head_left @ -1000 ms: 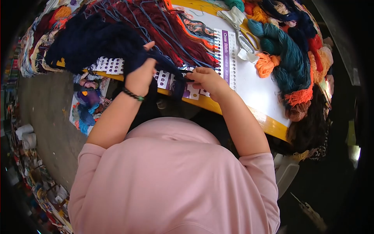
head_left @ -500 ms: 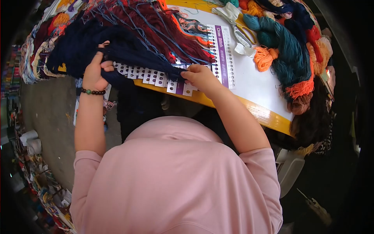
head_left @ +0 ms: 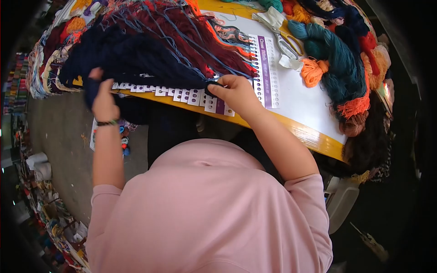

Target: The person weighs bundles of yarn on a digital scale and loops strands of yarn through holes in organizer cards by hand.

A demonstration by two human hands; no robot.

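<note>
A thick bundle of navy thread (head_left: pixel 132 57) stretches across the near left part of the table. At its right end my right hand (head_left: pixel 236 93) is closed, pinching the gathered tip between thumb and fingers. My left hand (head_left: pixel 105 103), somewhat smeared by motion, is closed around navy strands at the bundle's left end, by the table's edge. Below the bundle lie overlapping white and purple punched thread cards (head_left: pixel 193 96). Another card, printed with purple lettering (head_left: pixel 265 63), lies just beyond my right hand. Dark red thread (head_left: pixel 182 38) with blue strands rests behind the navy bundle.
Scissors (head_left: pixel 286 43) lie on the white board (head_left: pixel 302 98) with crumpled white paper. Teal skeins (head_left: pixel 337 63) and an orange skein (head_left: pixel 314 72) are piled at the right. More coloured thread (head_left: pixel 54 68) heaps at the left. The yellow table edge (head_left: pixel 291 127) runs before me.
My left hand has moved left and down along the navy thread, and its strands now lie lower over the cards. My right hand keeps its pinch at the tip. The view has shifted slightly.
</note>
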